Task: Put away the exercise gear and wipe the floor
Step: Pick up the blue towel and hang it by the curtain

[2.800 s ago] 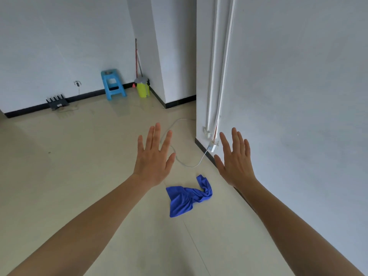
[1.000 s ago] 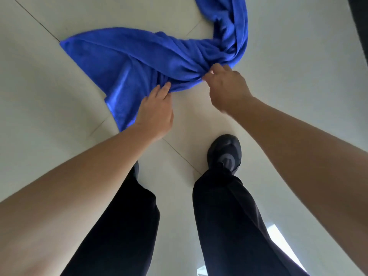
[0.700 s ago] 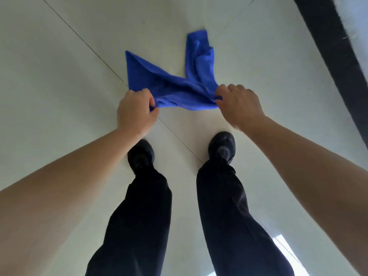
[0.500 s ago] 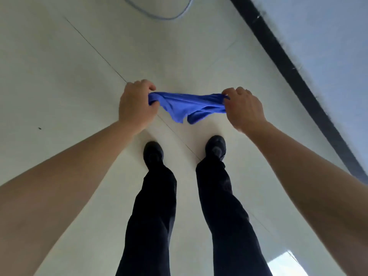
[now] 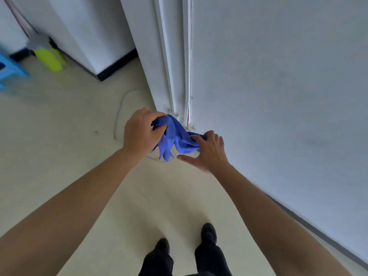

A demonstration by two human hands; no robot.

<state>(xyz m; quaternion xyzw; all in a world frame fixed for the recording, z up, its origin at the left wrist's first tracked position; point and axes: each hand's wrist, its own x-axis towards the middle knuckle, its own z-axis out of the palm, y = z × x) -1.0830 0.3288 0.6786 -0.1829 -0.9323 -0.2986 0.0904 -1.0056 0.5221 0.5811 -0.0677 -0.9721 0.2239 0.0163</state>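
A blue cloth (image 5: 175,136) is bunched up in the air at about waist height, in front of me. My left hand (image 5: 140,134) is closed around its left end, and loose folds hang down below that fist. My right hand (image 5: 207,151) has its fingers spread and rests against the cloth's right side, thumb stretched out underneath. The cream tiled floor (image 5: 59,146) lies below, and my two dark shoes (image 5: 185,239) stand on it.
A white wall (image 5: 278,86) runs close along my right, with a pale vertical strip (image 5: 175,56) on its corner. A thin grey cable (image 5: 119,114) loops on the floor. A yellow-green mop bucket (image 5: 47,56) and a blue stool (image 5: 10,70) stand far left.
I have stood up with the cloth lifted off the floor. The cloth went from stretched between both fists to bunched in my left hand, and my right hand's fingers opened.
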